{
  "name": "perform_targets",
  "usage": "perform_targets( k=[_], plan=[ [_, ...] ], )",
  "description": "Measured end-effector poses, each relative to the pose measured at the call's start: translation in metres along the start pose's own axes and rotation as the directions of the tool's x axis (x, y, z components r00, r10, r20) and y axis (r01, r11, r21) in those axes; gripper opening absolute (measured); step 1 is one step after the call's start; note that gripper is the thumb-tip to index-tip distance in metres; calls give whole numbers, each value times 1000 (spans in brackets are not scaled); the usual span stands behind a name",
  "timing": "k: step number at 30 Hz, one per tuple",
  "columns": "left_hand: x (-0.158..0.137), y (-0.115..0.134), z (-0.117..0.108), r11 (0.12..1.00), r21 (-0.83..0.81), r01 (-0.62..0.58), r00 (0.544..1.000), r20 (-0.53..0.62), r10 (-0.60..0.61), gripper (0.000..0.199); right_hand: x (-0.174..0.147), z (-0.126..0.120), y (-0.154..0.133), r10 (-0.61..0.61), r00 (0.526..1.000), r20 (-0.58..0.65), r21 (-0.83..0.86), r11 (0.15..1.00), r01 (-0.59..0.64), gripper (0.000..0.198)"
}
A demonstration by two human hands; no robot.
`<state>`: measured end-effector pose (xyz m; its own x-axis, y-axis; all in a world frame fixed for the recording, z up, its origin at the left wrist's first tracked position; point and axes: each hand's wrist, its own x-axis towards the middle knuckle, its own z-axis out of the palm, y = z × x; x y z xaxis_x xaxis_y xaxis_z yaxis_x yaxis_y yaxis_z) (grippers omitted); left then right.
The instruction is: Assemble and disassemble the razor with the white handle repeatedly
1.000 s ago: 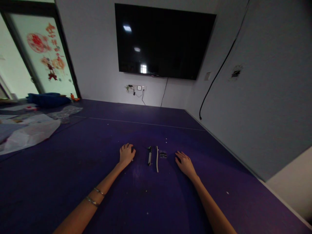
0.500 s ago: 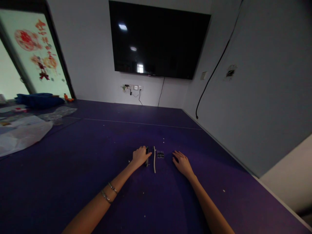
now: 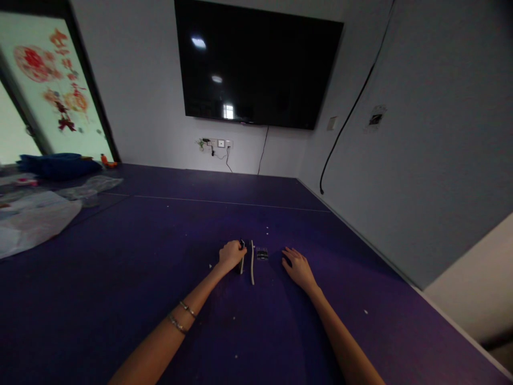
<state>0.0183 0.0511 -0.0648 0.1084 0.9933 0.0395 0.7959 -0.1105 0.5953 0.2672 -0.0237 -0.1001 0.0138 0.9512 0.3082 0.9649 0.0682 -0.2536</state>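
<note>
My left hand (image 3: 230, 255) is closed around a slim dark object with a pale edge (image 3: 242, 264) on the purple tabletop (image 3: 280, 331). The fingers cover much of it, so I cannot tell its kind. Just right of it lies a short, slightly curved piece of pale cable (image 3: 252, 263). Beside the cable is a small clear packet with dark parts in it (image 3: 262, 254). My right hand (image 3: 297, 267) rests palm down to the right of the packet, fingers stretched out, holding nothing.
Plastic bags (image 3: 44, 214) and a blue cloth item (image 3: 58, 166) lie at the left, near a small orange object (image 3: 107, 161). White specks dot the table. A television (image 3: 256, 64) hangs on the wall, and a black cable (image 3: 348, 120) dangles along the right wall.
My left thumb has drawn in and the fingers have closed on the slim dark object, which now shows more of its pale edge. My right hand stays in place. The view has shifted slightly.
</note>
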Motion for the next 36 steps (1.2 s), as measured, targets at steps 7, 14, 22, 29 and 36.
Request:
perform_targets(
  k=[7,14,22,29,36],
  plan=[
    [13,-10,-30,811,-559,172,963,269,-19,28,1,-2,0,1,1000,7,4,1000,-1,42],
    [12,-25,-43,490,-774,400,916,357,-184,22,2,-1,1,-3,1000,9,8,1000,3,42],
    [11,-31,-41,503,-711,492,870,387,-304,21,4,2,5,1,1000,14,17,1000,-2,41],
    [16,-32,-39,569,-598,565,822,471,-321,32,4,1,5,2,1000,21,14,1000,-2,42],
    [13,-33,-41,666,-545,509,838,490,-239,44,4,2,5,3,1000,17,6,1000,-3,42]
  ],
)
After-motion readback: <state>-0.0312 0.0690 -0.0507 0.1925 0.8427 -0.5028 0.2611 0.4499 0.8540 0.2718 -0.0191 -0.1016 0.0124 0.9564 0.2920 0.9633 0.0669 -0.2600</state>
